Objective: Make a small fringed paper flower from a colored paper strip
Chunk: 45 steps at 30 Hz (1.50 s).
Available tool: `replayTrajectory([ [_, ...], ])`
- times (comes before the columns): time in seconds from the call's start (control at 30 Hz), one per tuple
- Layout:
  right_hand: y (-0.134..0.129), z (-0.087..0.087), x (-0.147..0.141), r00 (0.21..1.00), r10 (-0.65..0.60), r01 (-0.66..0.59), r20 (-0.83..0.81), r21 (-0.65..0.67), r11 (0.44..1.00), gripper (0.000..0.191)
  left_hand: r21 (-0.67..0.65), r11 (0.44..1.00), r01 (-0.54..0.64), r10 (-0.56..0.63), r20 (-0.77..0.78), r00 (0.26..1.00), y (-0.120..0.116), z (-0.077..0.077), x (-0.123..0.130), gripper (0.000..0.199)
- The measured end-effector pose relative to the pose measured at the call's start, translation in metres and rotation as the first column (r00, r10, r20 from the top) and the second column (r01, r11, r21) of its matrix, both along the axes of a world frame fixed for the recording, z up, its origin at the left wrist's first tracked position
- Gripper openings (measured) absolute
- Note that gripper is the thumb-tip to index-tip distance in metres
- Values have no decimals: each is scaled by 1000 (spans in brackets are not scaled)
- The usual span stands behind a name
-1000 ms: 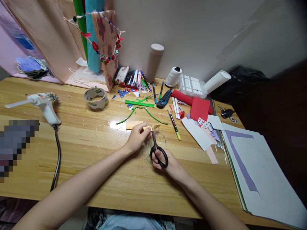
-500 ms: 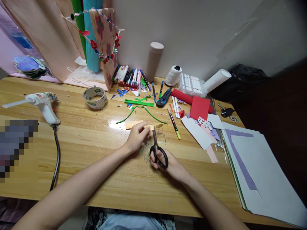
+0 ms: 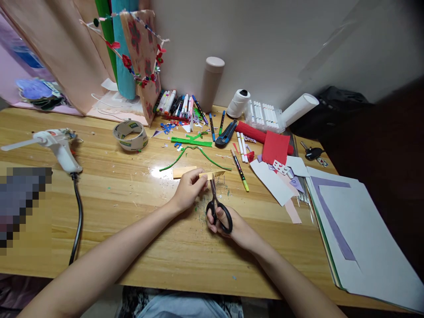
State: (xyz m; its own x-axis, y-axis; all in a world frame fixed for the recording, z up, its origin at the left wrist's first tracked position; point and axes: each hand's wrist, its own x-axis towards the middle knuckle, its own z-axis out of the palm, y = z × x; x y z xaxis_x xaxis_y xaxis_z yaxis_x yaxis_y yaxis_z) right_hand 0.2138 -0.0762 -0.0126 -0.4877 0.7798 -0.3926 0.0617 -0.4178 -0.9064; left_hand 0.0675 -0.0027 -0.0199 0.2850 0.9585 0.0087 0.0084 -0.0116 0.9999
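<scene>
Pinched between the fingers of my left hand (image 3: 189, 191) is a small yellow paper strip (image 3: 217, 174), which points to the right. My right hand (image 3: 227, 224) is closed round the black handles of a pair of scissors (image 3: 213, 194). The scissor blades point away from me and meet the strip just right of my left fingertips. Behind my left hand another flat yellow piece (image 3: 180, 172) lies on the table. A bent green stem (image 3: 207, 157) rests just beyond both hands.
A glue gun (image 3: 61, 150) and tape roll (image 3: 130, 136) are at the left. Beyond my hands are a utility knife (image 3: 226, 134), green strips (image 3: 192, 141) and markers (image 3: 240, 170). Red paper (image 3: 276, 148) and large white sheets (image 3: 364, 221) lie right on the wooden table (image 3: 149, 256).
The whole view has shifted very slightly. Both hands, the strip and the scissors look almost the same as before.
</scene>
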Motion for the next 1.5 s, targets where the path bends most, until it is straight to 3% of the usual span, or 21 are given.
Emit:
replayTrajectory([
  [1.5, 0, -4, 0, 1000, -13, 12, -21, -37, 999, 61, 91, 994, 55, -47, -90, 995, 3, -2, -4, 32],
])
